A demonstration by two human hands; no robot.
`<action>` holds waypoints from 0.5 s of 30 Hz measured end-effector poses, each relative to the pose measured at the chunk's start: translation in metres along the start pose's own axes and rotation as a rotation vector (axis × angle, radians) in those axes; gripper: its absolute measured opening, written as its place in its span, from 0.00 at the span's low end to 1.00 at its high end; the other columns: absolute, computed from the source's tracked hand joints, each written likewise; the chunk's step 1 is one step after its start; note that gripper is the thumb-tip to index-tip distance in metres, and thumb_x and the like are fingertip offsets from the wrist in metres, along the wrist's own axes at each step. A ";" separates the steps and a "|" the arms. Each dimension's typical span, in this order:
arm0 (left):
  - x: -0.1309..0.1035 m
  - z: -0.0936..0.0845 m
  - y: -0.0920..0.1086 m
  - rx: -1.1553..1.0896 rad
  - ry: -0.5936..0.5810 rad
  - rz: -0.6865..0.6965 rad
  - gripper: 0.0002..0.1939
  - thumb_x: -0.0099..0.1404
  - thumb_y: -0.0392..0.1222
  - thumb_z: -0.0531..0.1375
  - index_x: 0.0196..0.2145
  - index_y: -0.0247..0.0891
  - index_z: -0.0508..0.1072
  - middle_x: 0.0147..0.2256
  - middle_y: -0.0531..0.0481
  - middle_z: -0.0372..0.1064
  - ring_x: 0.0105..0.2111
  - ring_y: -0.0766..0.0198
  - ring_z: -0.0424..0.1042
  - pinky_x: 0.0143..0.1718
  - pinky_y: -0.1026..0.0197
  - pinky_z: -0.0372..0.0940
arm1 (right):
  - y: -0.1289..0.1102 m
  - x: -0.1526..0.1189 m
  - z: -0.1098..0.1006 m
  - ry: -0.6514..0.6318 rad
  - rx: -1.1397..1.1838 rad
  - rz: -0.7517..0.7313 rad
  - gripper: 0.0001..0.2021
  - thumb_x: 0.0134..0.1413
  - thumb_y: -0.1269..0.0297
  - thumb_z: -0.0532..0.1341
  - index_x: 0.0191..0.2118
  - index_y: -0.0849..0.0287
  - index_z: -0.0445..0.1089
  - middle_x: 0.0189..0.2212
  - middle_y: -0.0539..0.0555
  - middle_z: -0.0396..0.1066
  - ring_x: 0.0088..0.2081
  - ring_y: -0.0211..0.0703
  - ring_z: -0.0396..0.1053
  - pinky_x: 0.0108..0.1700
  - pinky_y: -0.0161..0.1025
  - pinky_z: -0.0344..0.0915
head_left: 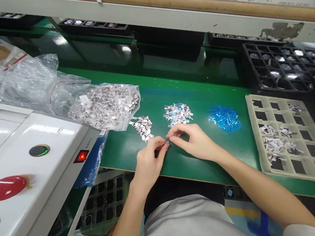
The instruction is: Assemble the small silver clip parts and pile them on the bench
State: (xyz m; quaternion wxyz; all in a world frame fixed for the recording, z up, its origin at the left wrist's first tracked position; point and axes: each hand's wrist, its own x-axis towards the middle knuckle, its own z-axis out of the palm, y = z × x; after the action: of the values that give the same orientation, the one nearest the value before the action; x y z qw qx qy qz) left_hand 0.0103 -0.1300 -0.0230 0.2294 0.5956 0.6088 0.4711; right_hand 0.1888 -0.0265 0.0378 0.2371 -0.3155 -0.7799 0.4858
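Observation:
My left hand (150,158) pinches a small flat silvery piece (167,141) between thumb and forefinger near the table's front edge. My right hand (194,140) meets it there, its thumb and fingertips closed at the same tiny piece, which the fingers mostly hide. Just beyond the left fingers lies a small pile of flat silvery pieces (143,128). Past my right knuckles sits another pile of such pieces (178,113), with bits of blue among them. A heap of thin blue film strips (224,118) is spread to the right.
A clear plastic bag (108,105) full of silvery pieces lies left on the green table (198,88). A white machine (53,139) with a lit red switch stands at left. To the right are a cream compartment tray (256,136) holding loose pieces and a black compartment tray (283,66).

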 end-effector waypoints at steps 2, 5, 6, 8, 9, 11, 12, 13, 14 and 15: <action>0.000 0.000 0.001 -0.026 0.006 -0.018 0.08 0.74 0.42 0.64 0.48 0.45 0.71 0.41 0.51 0.83 0.38 0.60 0.85 0.41 0.61 0.79 | 0.001 0.000 0.002 0.007 -0.007 -0.009 0.05 0.67 0.69 0.62 0.40 0.54 0.75 0.38 0.50 0.79 0.41 0.43 0.75 0.47 0.43 0.73; -0.001 -0.001 0.003 -0.045 0.004 -0.049 0.08 0.74 0.43 0.65 0.48 0.45 0.71 0.40 0.51 0.84 0.37 0.59 0.85 0.40 0.60 0.79 | 0.004 0.000 0.005 0.002 0.000 -0.022 0.05 0.66 0.69 0.62 0.39 0.54 0.75 0.39 0.51 0.78 0.40 0.43 0.74 0.47 0.43 0.72; -0.001 -0.001 0.003 -0.047 0.005 -0.058 0.08 0.74 0.43 0.65 0.48 0.45 0.71 0.40 0.51 0.84 0.37 0.59 0.85 0.40 0.60 0.79 | 0.005 0.000 0.006 -0.002 0.006 -0.022 0.05 0.66 0.69 0.62 0.39 0.54 0.75 0.39 0.51 0.78 0.40 0.43 0.74 0.47 0.43 0.73; -0.001 -0.001 0.004 -0.055 0.008 -0.071 0.08 0.74 0.45 0.65 0.47 0.45 0.71 0.40 0.50 0.84 0.37 0.58 0.86 0.40 0.59 0.80 | 0.007 0.000 0.007 -0.008 0.020 -0.015 0.05 0.66 0.69 0.62 0.39 0.54 0.75 0.39 0.51 0.78 0.40 0.43 0.74 0.46 0.43 0.73; -0.002 -0.001 0.004 -0.063 0.008 -0.075 0.07 0.74 0.45 0.65 0.46 0.45 0.71 0.39 0.51 0.84 0.37 0.58 0.86 0.40 0.60 0.80 | 0.007 0.001 0.008 -0.007 0.027 -0.010 0.04 0.66 0.69 0.63 0.39 0.54 0.75 0.39 0.52 0.78 0.40 0.43 0.75 0.46 0.43 0.73; -0.002 -0.001 0.004 -0.085 0.006 -0.084 0.07 0.74 0.45 0.65 0.46 0.45 0.71 0.39 0.51 0.84 0.36 0.58 0.86 0.39 0.60 0.80 | 0.008 0.001 0.008 0.000 0.044 0.006 0.04 0.65 0.68 0.63 0.38 0.54 0.75 0.39 0.52 0.78 0.40 0.43 0.75 0.46 0.43 0.74; -0.001 -0.001 0.003 -0.098 0.005 -0.090 0.07 0.74 0.45 0.65 0.45 0.45 0.70 0.39 0.51 0.84 0.36 0.59 0.86 0.39 0.60 0.80 | 0.008 0.002 0.008 0.006 0.057 0.017 0.04 0.65 0.68 0.63 0.38 0.54 0.75 0.38 0.52 0.79 0.40 0.43 0.75 0.46 0.43 0.74; -0.001 -0.001 0.003 -0.111 0.006 -0.096 0.08 0.74 0.45 0.65 0.45 0.45 0.70 0.39 0.52 0.84 0.35 0.59 0.85 0.38 0.60 0.80 | 0.007 0.002 0.008 0.012 0.074 0.029 0.04 0.66 0.67 0.63 0.39 0.55 0.75 0.38 0.52 0.79 0.40 0.43 0.76 0.46 0.43 0.74; -0.001 -0.001 0.003 -0.123 0.007 -0.103 0.08 0.73 0.45 0.66 0.45 0.45 0.70 0.39 0.52 0.84 0.34 0.59 0.85 0.38 0.60 0.80 | 0.007 0.002 0.008 0.017 0.089 0.042 0.04 0.66 0.67 0.63 0.39 0.55 0.76 0.38 0.52 0.80 0.41 0.44 0.76 0.47 0.43 0.74; -0.001 -0.001 0.003 -0.132 0.009 -0.107 0.08 0.73 0.45 0.66 0.44 0.45 0.70 0.38 0.52 0.84 0.34 0.59 0.85 0.38 0.60 0.80 | 0.006 0.002 0.007 0.020 0.102 0.053 0.04 0.66 0.66 0.63 0.39 0.55 0.76 0.38 0.52 0.80 0.41 0.44 0.76 0.47 0.43 0.74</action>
State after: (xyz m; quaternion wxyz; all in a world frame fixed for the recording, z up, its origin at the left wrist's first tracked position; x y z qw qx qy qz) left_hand 0.0112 -0.1316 -0.0202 0.2903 0.5437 0.6084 0.5000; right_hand 0.1838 -0.0272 0.0290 0.2476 -0.3284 -0.7432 0.5278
